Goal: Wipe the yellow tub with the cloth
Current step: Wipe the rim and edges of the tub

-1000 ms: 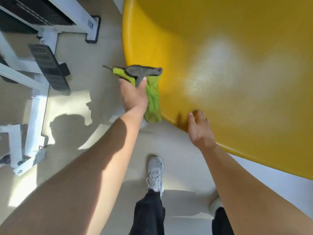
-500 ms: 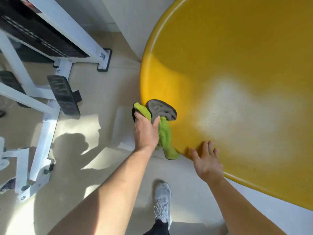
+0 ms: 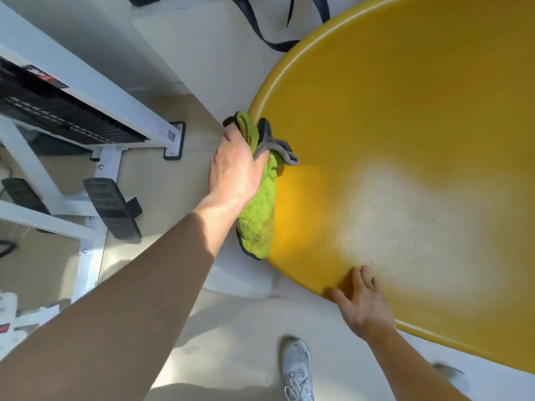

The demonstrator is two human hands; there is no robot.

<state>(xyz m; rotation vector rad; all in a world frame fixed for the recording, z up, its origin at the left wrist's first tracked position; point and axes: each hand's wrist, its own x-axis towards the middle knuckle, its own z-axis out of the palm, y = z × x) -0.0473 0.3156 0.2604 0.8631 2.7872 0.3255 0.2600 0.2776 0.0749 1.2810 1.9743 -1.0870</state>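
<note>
Left hand: our left hand (image 3: 236, 172) was closed around the bunched upper part of the cloth (image 3: 258, 204), fingers curled over the fabric and the thumb tucked against it.
Cloth: green with a grey side and dark edging, it was pressed against the outer left rim of the yellow tub (image 3: 419, 134); its loose lower end hung below our left hand along the rim, and a grey fold lay on the tub's surface just right of our fingers.
Right hand: our right hand (image 3: 363, 306) was open, fingers spread, lying flat on the tub's near rim with the fingertips on the yellow surface; it gripped nothing.
Yellow tub: it filled the right side of the view, its curved edge running from the top centre down past both hands; a pale sheen lay on its surface between them.
Floor: a grey shoe (image 3: 298, 369) stood on the light floor (image 3: 231, 337) below the tub's near edge.
Surroundings: a white metal frame (image 3: 95, 94) with black foot pads (image 3: 111, 208) stood well left of the tub; dark straps (image 3: 272, 33) lay beyond its far edge.
</note>
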